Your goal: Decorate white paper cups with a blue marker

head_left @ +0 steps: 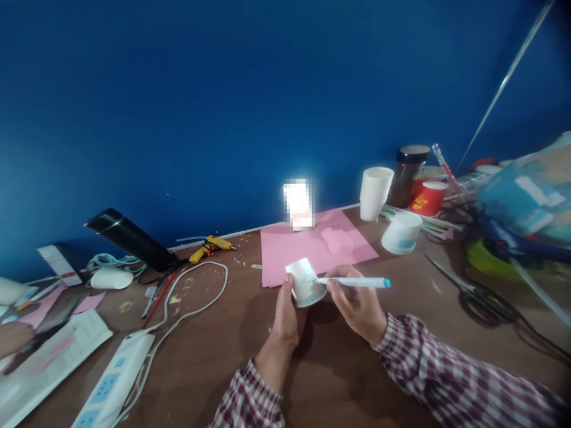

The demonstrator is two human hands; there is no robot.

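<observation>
My left hand (288, 312) grips a small white paper cup (307, 285), tilted, with blue marks drawn on its side and a blue zigzag along its edge. In my right hand (357, 306) is a white felt-tip marker (359, 282) with a light blue end, and its tip meets the cup's side. Behind the cup, pink paper (285, 246) lies flat on the brown table (223, 368). A bright phone-like screen (298, 205), blurred out, stands at the back of the paper against the blue wall.
To the right are a taller white cup (376, 193), an upturned cup (402, 233), a red cup (429, 198), a dark jar (404, 175) and scissors (479, 303). At left lie a yellow glue gun (209, 248), a power strip (113, 380) and another person's hand (15, 339).
</observation>
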